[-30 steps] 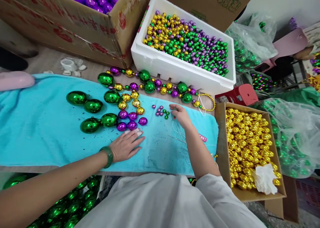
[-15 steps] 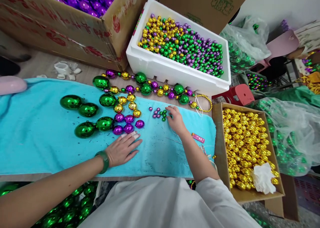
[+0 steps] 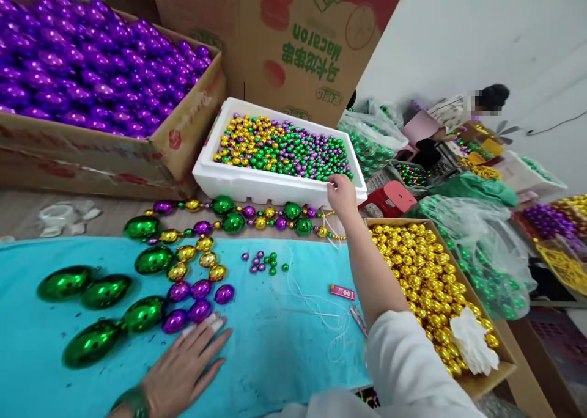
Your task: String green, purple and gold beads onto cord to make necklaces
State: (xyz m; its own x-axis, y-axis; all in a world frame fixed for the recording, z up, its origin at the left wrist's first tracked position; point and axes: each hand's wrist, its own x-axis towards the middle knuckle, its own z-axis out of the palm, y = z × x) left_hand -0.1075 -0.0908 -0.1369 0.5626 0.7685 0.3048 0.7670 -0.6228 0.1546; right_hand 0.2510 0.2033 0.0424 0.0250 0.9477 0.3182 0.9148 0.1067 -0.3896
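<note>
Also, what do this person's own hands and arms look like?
The left hand has white finger wraps and a green bangle at the wrist; the right hand shows no bangle. On the right arm, a loose white sleeve ends around the elbow. The left upper arm is out of view.

left hand (image 3: 178, 366) flat, palm down, fingers slightly apart, right arm (image 3: 373, 271) outstretched, right hand (image 3: 342, 195) loosely curled
</note>
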